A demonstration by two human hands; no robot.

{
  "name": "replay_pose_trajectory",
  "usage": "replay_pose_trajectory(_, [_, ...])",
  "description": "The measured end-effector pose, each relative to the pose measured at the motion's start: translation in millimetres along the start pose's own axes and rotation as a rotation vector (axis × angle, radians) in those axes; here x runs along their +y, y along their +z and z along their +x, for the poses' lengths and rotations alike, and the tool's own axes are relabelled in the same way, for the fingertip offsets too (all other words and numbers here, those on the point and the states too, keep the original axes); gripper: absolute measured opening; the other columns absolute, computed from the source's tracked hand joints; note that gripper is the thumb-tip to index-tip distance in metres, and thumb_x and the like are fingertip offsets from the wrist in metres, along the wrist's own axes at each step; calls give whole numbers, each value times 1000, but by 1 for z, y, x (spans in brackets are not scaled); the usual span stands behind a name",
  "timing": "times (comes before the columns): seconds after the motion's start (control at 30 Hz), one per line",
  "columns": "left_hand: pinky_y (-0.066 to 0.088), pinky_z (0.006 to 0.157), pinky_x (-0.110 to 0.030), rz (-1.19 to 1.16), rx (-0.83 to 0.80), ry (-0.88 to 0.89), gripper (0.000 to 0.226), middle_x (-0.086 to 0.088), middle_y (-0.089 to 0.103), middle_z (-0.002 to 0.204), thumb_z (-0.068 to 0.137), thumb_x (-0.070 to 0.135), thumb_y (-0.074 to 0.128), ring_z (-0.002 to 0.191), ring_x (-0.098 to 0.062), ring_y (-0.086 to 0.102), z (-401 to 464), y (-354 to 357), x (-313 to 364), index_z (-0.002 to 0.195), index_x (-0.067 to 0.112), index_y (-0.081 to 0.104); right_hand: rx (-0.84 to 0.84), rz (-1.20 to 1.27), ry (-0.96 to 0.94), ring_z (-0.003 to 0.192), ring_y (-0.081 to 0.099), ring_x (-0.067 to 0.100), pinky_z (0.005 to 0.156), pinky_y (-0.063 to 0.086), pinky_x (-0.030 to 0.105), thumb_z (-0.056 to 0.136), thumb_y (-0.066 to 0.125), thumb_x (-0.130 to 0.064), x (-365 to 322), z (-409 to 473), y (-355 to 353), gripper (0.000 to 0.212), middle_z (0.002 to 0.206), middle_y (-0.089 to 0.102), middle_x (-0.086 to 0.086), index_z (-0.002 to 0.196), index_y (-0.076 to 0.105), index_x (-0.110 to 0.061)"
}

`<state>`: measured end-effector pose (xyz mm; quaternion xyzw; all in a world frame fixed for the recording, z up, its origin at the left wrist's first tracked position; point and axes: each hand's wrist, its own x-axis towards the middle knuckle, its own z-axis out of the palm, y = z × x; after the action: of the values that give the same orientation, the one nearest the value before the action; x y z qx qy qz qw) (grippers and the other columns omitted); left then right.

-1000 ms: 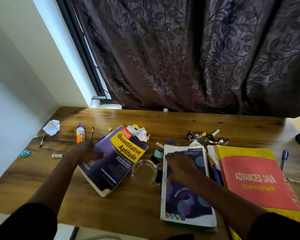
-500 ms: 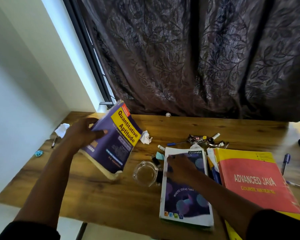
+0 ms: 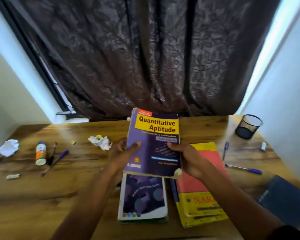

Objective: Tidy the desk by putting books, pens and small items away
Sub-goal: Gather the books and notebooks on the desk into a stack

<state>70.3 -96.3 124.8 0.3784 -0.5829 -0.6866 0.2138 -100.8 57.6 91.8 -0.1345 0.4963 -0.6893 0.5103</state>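
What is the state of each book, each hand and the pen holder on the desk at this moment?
Quantitative Aptitude book: closed, lifted, cover facing the camera.
Left hand: gripping the book's left edge.
Right hand: gripping the book's right edge.
Purple notebook: closed, flat on the desk.
Red and yellow book: closed, flat on the desk.
Mesh pen holder: upright; contents cannot be told.
Glue bottle: lying down, capped.

The held book [image 3: 154,144] is purple with a yellow title band and a red corner tag. On the brown wood-grain bench [image 3: 73,196] lie a purple-and-white notebook [image 3: 143,200], a yellow-and-coral book [image 3: 201,196], blue pens [image 3: 244,169] and a black mesh cup [image 3: 248,126] at the far right corner. The curtain [image 3: 145,58] is dark brown, leaf-patterned.
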Motion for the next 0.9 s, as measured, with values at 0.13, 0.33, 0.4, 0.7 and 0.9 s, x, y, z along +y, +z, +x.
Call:
replay_pose_trajectory(0.13, [60,63,-35,28,-156,-173,27,-9,78,105,95,17,71,82,-25,76,-1,62,-38,120,17,63,236,-247,-36,103,74,31,91,59,46,96,61,0,-9,-24,-67,32,116,75,15,127,63,-6])
replay_pose_trajectory(0.33, [63,72,-44,351,-299,-256,25,-10,75,104,93,23,74,90,-29,74,-12,116,-83,114,14,63,411,-537,22,89,73,23,78,56,33,91,60,11,-9,-74,-127,30,88,79,1,102,71,-15])
replay_pose_trajectory(0.4, [65,71,-44,465,-324,-246,31,-10,75,105,90,28,78,89,-29,75,-13,125,-95,115,15,65,440,-690,39,91,71,21,82,54,33,90,65,6,-4,-87,-142,29,87,77,-2,89,73,-22])
replay_pose_trajectory(0.7, [53,75,-33,1136,-157,312,67,1,59,115,75,39,87,98,-19,63,-33,158,-105,128,23,50,596,-1047,-50,102,64,16,77,52,31,89,77,-27,6,-120,-198,30,110,67,-6,118,71,-24])
replay_pose_trajectory(0.9, [51,94,-37,1060,-364,499,38,8,65,119,88,38,74,112,-15,58,-51,224,-93,124,28,63,900,-1391,8,120,51,28,95,50,45,87,70,-44,-1,-154,-242,41,126,57,4,126,61,-34])
